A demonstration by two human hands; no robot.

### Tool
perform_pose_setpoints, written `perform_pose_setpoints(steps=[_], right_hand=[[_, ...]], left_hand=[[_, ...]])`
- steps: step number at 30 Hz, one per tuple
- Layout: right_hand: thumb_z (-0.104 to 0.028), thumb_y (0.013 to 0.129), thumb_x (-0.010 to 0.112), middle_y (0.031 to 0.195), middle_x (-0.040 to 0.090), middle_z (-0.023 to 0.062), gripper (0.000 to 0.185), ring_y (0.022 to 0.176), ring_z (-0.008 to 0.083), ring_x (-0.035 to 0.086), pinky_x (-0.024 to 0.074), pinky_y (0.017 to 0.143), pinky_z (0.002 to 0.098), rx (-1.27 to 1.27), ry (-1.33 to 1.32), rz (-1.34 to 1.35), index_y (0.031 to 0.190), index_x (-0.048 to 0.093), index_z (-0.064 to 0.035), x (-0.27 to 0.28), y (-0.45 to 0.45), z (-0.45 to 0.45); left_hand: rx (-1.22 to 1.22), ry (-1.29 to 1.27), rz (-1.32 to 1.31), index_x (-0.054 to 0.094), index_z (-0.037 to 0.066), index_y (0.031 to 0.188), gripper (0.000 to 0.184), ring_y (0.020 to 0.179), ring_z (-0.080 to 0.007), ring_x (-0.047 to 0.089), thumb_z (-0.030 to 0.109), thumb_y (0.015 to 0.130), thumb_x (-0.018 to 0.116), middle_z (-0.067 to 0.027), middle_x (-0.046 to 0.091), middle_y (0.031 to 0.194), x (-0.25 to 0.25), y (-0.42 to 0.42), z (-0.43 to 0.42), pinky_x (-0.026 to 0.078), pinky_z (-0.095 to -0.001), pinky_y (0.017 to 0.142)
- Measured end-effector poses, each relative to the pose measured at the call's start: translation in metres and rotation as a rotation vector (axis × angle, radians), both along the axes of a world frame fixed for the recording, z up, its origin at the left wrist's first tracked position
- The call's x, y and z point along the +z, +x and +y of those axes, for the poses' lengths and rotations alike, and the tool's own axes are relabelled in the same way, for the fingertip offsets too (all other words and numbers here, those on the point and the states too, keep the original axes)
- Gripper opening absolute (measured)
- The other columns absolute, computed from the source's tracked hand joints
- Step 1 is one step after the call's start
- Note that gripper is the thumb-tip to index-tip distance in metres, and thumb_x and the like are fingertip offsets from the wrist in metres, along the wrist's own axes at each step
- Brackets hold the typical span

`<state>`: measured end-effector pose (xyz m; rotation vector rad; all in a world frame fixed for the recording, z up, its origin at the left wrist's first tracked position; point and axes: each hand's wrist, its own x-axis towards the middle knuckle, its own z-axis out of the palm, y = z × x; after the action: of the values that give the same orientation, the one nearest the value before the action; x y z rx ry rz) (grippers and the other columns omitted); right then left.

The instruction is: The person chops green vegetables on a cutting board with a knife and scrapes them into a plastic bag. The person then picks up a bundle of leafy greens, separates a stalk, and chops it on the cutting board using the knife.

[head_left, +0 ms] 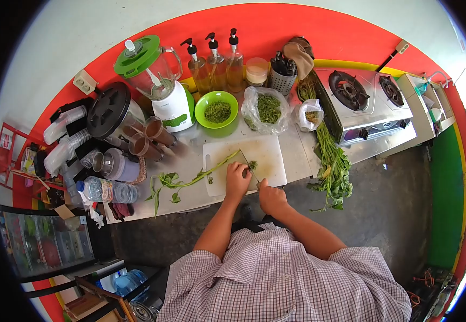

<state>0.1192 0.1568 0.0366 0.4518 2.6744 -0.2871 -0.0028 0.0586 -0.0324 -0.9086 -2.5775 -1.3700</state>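
Note:
My right hand [272, 197] is closed around the handle of a knife [249, 167], whose blade points up and away over the white cutting board [270, 153]. My left hand [237, 180] rests on the board just left of the blade, fingers curled; whatever they hold is hidden. A small pile of chopped greens [253, 164] lies right of the blade. One long leafy stalk [211, 170] stretches from near the knife tip, past my left hand, to the counter on the left. A short cut piece lies near it.
Behind the board stand a green bowl [201, 122] of chopped greens, a plastic bag [250, 102] of greens and a blender [169, 110]. A leafy bunch [332, 169] hangs over the counter edge beside the gas stove [372, 121]. Tall brown-filled cups [146, 146] and water bottles [99, 189] stand left.

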Motion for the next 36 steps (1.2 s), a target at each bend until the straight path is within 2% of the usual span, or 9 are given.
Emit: perform_pose_setpoints(steps=[3, 13, 15, 19, 21, 27, 30, 34, 36], right_hand=[[-0.012, 0.087, 0.065, 0.090, 0.074, 0.0229, 0.042, 0.086, 0.0368, 0.076, 0.0611, 0.073, 0.0456, -0.068, -0.094, 0.004, 0.117, 0.042, 0.0050, 0.010, 0.010, -0.010], [-0.013, 0.089, 0.065, 0.090, 0.074, 0.0222, 0.046, 0.085, 0.0371, 0.076, 0.0611, 0.074, 0.0451, -0.057, -0.114, -0.044, 0.122, 0.041, 0.0065, 0.005, 0.004, -0.007], [-0.018, 0.093, 0.064, 0.088, 0.075, 0.0171, 0.035, 0.083, 0.0316, 0.077, 0.0621, 0.069, 0.0420, -0.075, -0.017, 0.031, 0.115, 0.045, 0.0010, -0.003, 0.015, -0.017], [-0.017, 0.092, 0.064, 0.087, 0.075, 0.0177, 0.037, 0.082, 0.0323, 0.077, 0.0619, 0.068, 0.0420, -0.071, -0.042, 0.021, 0.117, 0.045, 0.0022, -0.007, 0.004, -0.005], [-0.014, 0.087, 0.066, 0.086, 0.073, 0.0230, 0.046, 0.081, 0.0399, 0.075, 0.0606, 0.068, 0.0480, -0.051, -0.133, 0.075, 0.122, 0.042, 0.0045, -0.007, -0.001, 0.004], [-0.019, 0.087, 0.067, 0.087, 0.072, 0.0263, 0.045, 0.080, 0.0437, 0.073, 0.0597, 0.069, 0.0510, -0.192, -0.156, 0.138, 0.117, 0.042, 0.0033, 0.001, 0.011, 0.000], [-0.020, 0.087, 0.066, 0.089, 0.071, 0.0275, 0.044, 0.081, 0.0440, 0.072, 0.0588, 0.070, 0.0533, -0.157, -0.203, 0.138, 0.117, 0.043, 0.0031, 0.001, 0.023, -0.005], [-0.021, 0.086, 0.067, 0.089, 0.071, 0.0268, 0.046, 0.081, 0.0445, 0.072, 0.0580, 0.072, 0.0548, -0.074, -0.212, 0.136, 0.118, 0.044, 0.0018, 0.000, 0.036, 0.001], [-0.020, 0.087, 0.061, 0.090, 0.072, 0.0243, 0.052, 0.083, 0.0436, 0.072, 0.0578, 0.073, 0.0546, -0.079, -0.215, 0.071, 0.131, 0.046, 0.0014, 0.002, 0.038, 0.007]], left_hand=[[0.014, -0.006, 0.026, 0.070, 0.002, 0.091, 0.011, 0.096, -0.0331, 0.057, 0.004, 0.080, 0.071, -0.0108, 0.061, 0.093, 0.002, -0.002, 0.001, 0.050, -0.0434, 0.085], [-0.001, 0.003, 0.016, 0.070, 0.002, 0.092, 0.011, 0.096, -0.0338, 0.057, 0.004, 0.081, 0.071, -0.0118, 0.061, 0.093, 0.003, 0.001, 0.001, 0.050, -0.0435, 0.085], [-0.007, 0.006, 0.016, 0.070, 0.001, 0.093, 0.012, 0.096, -0.0339, 0.057, 0.003, 0.081, 0.071, -0.0119, 0.061, 0.093, 0.004, 0.000, 0.000, 0.050, -0.0435, 0.085], [-0.003, 0.028, 0.003, 0.071, 0.001, 0.093, 0.013, 0.095, -0.0339, 0.059, 0.003, 0.081, 0.071, -0.0123, 0.063, 0.093, 0.003, 0.001, 0.000, 0.051, -0.0433, 0.084], [-0.003, 0.051, 0.007, 0.072, 0.001, 0.093, 0.012, 0.095, -0.0340, 0.059, 0.003, 0.081, 0.071, -0.0123, 0.064, 0.094, 0.000, 0.000, -0.003, 0.051, -0.0433, 0.084], [-0.003, 0.120, 0.009, 0.072, 0.000, 0.090, 0.008, 0.092, -0.0346, 0.064, 0.003, 0.083, 0.071, -0.0137, 0.067, 0.093, 0.004, -0.002, -0.010, 0.052, -0.0437, 0.084], [0.023, 0.131, 0.051, 0.070, -0.001, 0.089, 0.006, 0.086, -0.0322, 0.065, 0.001, 0.083, 0.070, -0.0141, 0.067, 0.091, 0.001, -0.003, -0.010, 0.053, -0.0417, 0.079], [0.190, 0.334, -0.252, 0.062, 0.002, 0.105, 0.017, 0.069, -0.0187, 0.061, 0.002, 0.089, 0.068, -0.0080, 0.061, 0.077, -0.001, -0.007, -0.015, 0.049, -0.0321, 0.066], [0.273, 0.420, -0.351, 0.059, 0.002, 0.110, 0.020, 0.063, -0.0136, 0.059, 0.002, 0.092, 0.067, -0.0051, 0.059, 0.070, 0.007, -0.017, -0.019, 0.046, -0.0287, 0.061]])
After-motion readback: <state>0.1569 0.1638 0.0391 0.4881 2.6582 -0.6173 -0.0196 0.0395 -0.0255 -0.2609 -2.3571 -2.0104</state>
